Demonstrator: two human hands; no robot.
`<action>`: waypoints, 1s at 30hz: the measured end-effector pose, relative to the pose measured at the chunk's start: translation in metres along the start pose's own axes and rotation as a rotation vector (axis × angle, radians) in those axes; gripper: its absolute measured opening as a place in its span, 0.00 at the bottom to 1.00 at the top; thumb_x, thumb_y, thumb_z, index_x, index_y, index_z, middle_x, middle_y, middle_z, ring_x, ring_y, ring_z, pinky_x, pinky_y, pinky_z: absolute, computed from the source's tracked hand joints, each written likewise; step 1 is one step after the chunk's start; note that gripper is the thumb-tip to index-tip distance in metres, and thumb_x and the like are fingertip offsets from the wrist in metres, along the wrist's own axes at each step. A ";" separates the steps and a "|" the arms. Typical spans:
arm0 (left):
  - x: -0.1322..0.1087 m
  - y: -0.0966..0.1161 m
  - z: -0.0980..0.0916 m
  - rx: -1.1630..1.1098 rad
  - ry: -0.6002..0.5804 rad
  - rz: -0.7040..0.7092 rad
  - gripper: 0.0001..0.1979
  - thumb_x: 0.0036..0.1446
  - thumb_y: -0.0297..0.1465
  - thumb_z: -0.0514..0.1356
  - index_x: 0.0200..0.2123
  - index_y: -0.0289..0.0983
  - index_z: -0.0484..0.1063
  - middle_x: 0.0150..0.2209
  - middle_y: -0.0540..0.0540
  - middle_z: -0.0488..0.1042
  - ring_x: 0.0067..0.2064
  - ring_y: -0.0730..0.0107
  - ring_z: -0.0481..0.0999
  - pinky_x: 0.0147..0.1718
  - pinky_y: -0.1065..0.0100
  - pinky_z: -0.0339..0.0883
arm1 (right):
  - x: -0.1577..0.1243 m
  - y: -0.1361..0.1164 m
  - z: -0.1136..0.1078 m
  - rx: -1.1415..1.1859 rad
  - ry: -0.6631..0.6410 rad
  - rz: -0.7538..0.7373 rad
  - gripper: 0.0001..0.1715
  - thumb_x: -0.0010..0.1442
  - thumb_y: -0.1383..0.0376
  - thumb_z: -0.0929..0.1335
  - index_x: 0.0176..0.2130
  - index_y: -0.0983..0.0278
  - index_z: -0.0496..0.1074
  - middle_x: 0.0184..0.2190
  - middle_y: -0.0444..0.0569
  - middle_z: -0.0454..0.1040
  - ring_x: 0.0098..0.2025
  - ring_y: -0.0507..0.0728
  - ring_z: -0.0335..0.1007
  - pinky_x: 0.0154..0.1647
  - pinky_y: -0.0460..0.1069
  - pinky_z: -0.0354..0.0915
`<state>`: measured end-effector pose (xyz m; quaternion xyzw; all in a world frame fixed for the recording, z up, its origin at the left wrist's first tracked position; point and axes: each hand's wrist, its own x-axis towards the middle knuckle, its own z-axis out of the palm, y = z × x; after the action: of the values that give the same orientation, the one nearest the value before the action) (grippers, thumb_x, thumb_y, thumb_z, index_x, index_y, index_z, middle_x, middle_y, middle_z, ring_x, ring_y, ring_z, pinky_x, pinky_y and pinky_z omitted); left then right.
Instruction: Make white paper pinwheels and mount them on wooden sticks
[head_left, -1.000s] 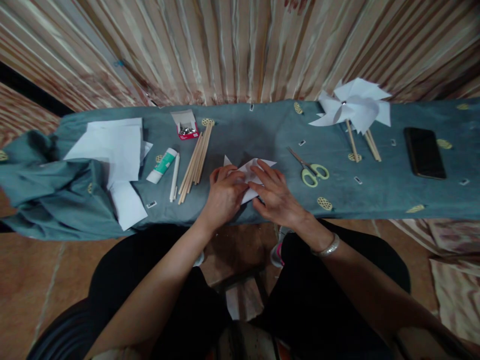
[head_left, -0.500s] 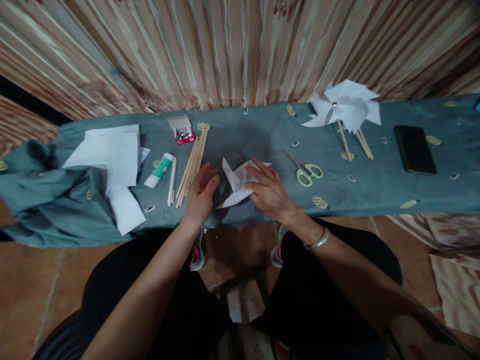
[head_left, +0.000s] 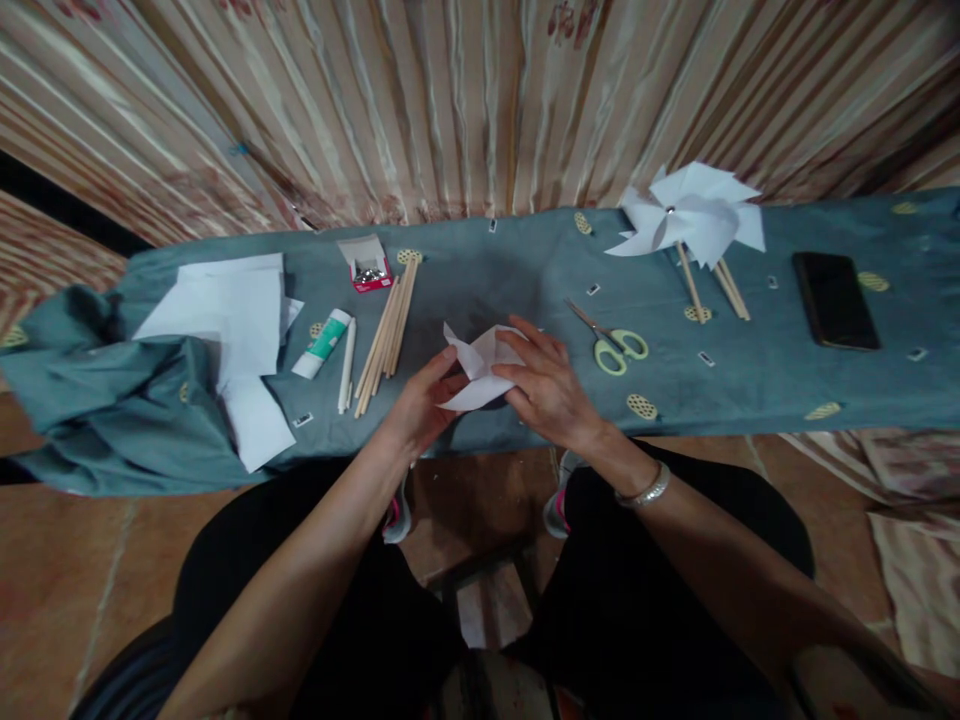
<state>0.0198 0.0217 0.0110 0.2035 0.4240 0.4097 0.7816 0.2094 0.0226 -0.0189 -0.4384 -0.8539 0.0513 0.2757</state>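
Note:
A white paper pinwheel (head_left: 476, 368) with folded blades is between my two hands, over the near middle of the table. My right hand (head_left: 551, 385) grips its right side, fingers lying over the folded centre. At its left edge, my left hand (head_left: 427, 400) has the thumb on top and the fingers partly hidden beneath the paper. Left of my hands lies a bundle of wooden sticks (head_left: 386, 345), with a white pen (head_left: 347, 365) and a green-and-white glue tube (head_left: 322, 343) beside it. Scissors with pale green handles (head_left: 611, 340) rest to the right.
Behind the sticks stands an open red-and-white box of metal pins (head_left: 367, 265). White paper sheets (head_left: 240, 320) lie at left near bunched cloth (head_left: 135, 390). Finished pinwheels on sticks (head_left: 694, 215) and a black phone (head_left: 835, 300) are at right. A striped curtain (head_left: 450, 100) hangs behind.
My left hand has moved right and closed on the pinwheel's left edge. The paper is now held between both hands, slightly tilted. My right hand has kept its grip.

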 end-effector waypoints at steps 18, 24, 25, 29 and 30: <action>-0.001 0.001 0.006 0.268 0.135 0.234 0.19 0.36 0.32 0.75 0.34 0.33 0.79 0.37 0.41 0.82 0.39 0.59 0.80 0.44 0.60 0.71 | -0.003 -0.021 -0.023 -0.106 -0.030 -0.089 0.38 0.62 0.40 0.62 0.59 0.63 0.66 0.67 0.62 0.59 0.72 0.69 0.45 0.64 0.67 0.54; 0.000 -0.009 0.008 0.241 0.150 0.310 0.17 0.39 0.32 0.74 0.35 0.35 0.81 0.39 0.41 0.83 0.41 0.58 0.81 0.47 0.59 0.71 | -0.005 -0.022 -0.022 0.031 -0.029 -0.057 0.36 0.64 0.43 0.62 0.60 0.61 0.66 0.70 0.59 0.54 0.73 0.70 0.41 0.65 0.69 0.51; 0.000 -0.009 0.008 0.237 0.146 0.312 0.17 0.39 0.32 0.74 0.35 0.35 0.81 0.39 0.41 0.83 0.42 0.57 0.81 0.47 0.58 0.72 | -0.006 -0.022 -0.022 0.057 -0.021 -0.048 0.34 0.64 0.43 0.62 0.60 0.60 0.66 0.70 0.57 0.53 0.73 0.69 0.40 0.65 0.69 0.51; -0.001 -0.009 0.009 0.225 0.131 0.323 0.15 0.41 0.32 0.73 0.36 0.36 0.81 0.40 0.42 0.83 0.43 0.56 0.80 0.48 0.58 0.71 | -0.005 -0.022 -0.025 0.127 0.016 -0.041 0.32 0.67 0.44 0.57 0.59 0.59 0.68 0.70 0.53 0.51 0.73 0.67 0.38 0.67 0.67 0.50; -0.001 -0.010 0.009 0.227 0.128 0.327 0.15 0.42 0.32 0.72 0.36 0.36 0.81 0.40 0.43 0.83 0.43 0.57 0.80 0.49 0.58 0.71 | -0.005 -0.022 -0.027 0.145 0.012 -0.030 0.31 0.67 0.45 0.57 0.58 0.58 0.69 0.71 0.52 0.51 0.74 0.67 0.38 0.68 0.67 0.50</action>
<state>0.0310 0.0154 0.0101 0.3297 0.4776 0.4928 0.6483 0.2096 0.0013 0.0087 -0.4050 -0.8526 0.1061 0.3127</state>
